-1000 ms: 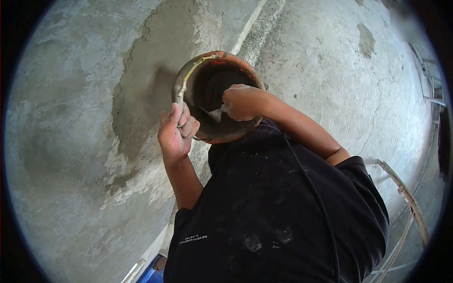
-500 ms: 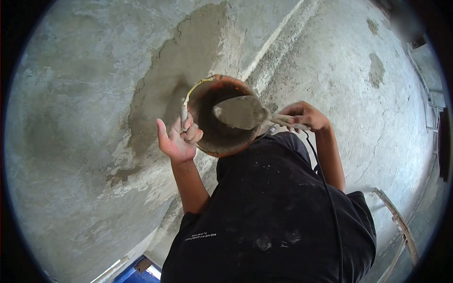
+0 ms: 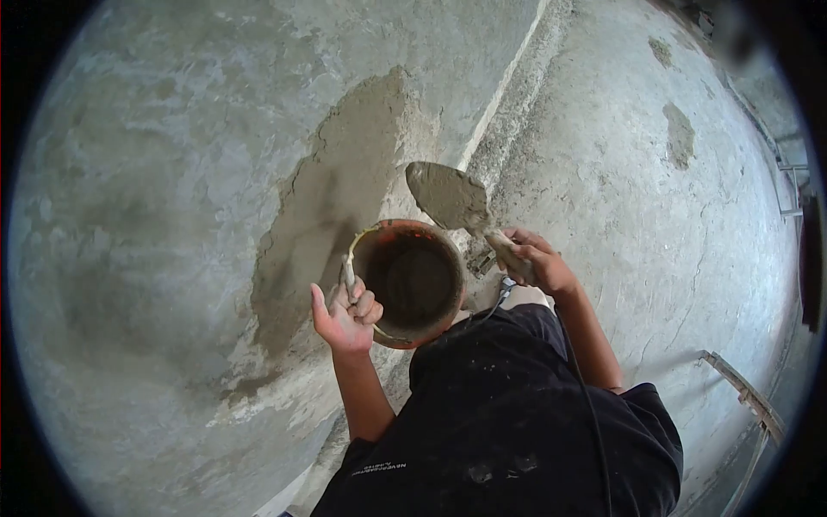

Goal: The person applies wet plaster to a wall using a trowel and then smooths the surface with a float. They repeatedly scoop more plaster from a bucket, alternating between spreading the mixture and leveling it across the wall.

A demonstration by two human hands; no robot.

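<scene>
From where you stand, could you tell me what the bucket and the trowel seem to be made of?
The bucket looks like orange plastic, dull and crusted grey with mortar along its rim. The trowel in the right hand seems to have a thin, flat metal blade, though wet grey mortar covers it; its handle is hidden in the grip.

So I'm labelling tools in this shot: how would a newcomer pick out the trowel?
Start at the grey wall with its darker wet patch. Below the patch, the left hand grips the handle of a round orange bucket. Above the rim, the right hand lifts the trowel: the only flat, pointed blade, coated in grey mortar.
</scene>
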